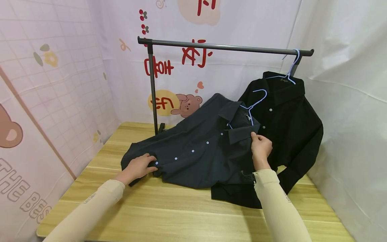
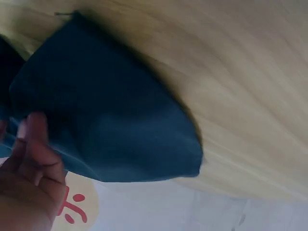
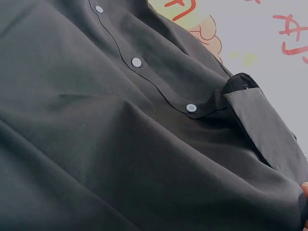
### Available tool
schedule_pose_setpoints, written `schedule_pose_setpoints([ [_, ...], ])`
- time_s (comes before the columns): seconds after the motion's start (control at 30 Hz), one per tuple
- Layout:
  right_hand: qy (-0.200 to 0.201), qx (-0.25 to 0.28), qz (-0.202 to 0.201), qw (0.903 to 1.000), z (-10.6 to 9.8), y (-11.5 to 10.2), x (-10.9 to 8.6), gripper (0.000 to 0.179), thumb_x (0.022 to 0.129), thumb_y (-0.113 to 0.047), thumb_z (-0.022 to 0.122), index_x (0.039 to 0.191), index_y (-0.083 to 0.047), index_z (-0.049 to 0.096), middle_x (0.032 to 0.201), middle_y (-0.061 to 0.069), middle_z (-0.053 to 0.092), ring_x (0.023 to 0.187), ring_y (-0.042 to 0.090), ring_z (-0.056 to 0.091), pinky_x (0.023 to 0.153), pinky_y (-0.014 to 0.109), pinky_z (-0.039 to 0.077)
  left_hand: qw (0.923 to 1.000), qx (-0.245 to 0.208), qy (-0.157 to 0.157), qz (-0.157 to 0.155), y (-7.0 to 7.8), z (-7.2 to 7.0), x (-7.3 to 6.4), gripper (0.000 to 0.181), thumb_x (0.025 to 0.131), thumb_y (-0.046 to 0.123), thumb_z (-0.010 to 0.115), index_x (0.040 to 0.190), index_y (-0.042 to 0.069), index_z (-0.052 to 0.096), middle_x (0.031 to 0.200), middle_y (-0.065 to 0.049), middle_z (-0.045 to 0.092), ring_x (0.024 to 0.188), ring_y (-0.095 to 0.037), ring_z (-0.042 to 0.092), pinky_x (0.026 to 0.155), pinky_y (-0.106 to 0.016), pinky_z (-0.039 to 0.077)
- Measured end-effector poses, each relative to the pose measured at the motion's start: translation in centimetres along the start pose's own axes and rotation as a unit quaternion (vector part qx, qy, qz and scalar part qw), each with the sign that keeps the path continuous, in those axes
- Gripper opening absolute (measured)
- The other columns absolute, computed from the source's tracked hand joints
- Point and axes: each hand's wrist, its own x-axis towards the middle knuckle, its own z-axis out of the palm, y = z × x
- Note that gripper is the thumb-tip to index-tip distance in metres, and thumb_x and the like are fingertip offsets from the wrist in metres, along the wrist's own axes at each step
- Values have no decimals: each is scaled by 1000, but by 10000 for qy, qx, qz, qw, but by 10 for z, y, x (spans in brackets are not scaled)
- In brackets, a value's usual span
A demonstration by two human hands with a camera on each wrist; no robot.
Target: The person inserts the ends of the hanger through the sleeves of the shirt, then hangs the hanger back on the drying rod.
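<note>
A dark grey shirt, buttoned down its front and carrying a pale blue hanger in its collar, lies spread across the wooden table in front of the clothes rail, where we have both hands on it. Our left hand rests on the shirt's lower hem at the left end, fingers curled over the edge of the cloth beside the bottom button; the left wrist view shows a corner of the fabric lifted off the tabletop, with our fingers against it, though the picture is blurred. Our right hand pinches the shirt near the collar tip at the right, thumb on top of the cloth. The right wrist view shows the button placket and the collar point up close, with only a fingertip at the frame's edge. A black shirt hangs from a second blue hanger at the rail's right end, its lower part draped onto the table just behind and partly under the grey one. Printed fabric backdrops enclose the table.
</note>
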Motion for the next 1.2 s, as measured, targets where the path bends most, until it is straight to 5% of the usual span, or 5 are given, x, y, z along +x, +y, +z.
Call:
schedule_pose_setpoints([
  [0.2, -2, 95, 52, 9999, 0, 0, 2, 39, 100, -38, 60, 87, -2, 70, 77, 6, 52, 78, 21, 46, 66, 35, 37, 9886, -1428, 483, -36, -6, -22, 2, 8, 97, 14, 64, 98, 7, 68, 98, -6, 60, 84, -21, 54, 74, -39, 45],
  [0.53, 39, 135, 206, 9997, -2, -5, 4, 41, 100, -38, 58, 97, 1, 72, 87, 7, 54, 84, 19, 46, 73, 34, 36, 9040, -3915, 1335, -1080, -28, -102, -7, 34, 97, 15, 62, 123, -4, 54, 99, -2, 58, 83, -15, 60, 73, -27, 50],
  [0.77, 1, 112, 121, 9999, 2, -4, 3, 42, 100, -40, 58, 97, 0, 71, 88, 8, 55, 83, 20, 46, 71, 34, 37, 9659, -1751, 1338, -1360, -47, -96, -5, 44, 97, 11, 63, 134, -7, 49, 117, -30, 54, 103, -42, 53, 85, -52, 46],
  [1.0, -39, 12, 17, 10000, 8, 0, 2, 42, 101, -39, 57, 102, 0, 72, 92, 9, 56, 86, 21, 47, 71, 35, 38, 9802, -991, 1434, -939, -21, -58, 3, 34, 94, 9, 66, 124, -6, 60, 118, -27, 59, 109, -44, 56, 89, -58, 45],
  [1.2, -81, 83, -18, 9999, 11, -4, 2, 42, 100, -39, 58, 100, 0, 72, 90, 9, 56, 84, 21, 47, 69, 35, 38, 9923, -392, 1050, 528, 41, -22, 16, 26, 90, 30, 75, 105, 9, 73, 99, -4, 64, 93, -24, 62, 81, -44, 52],
])
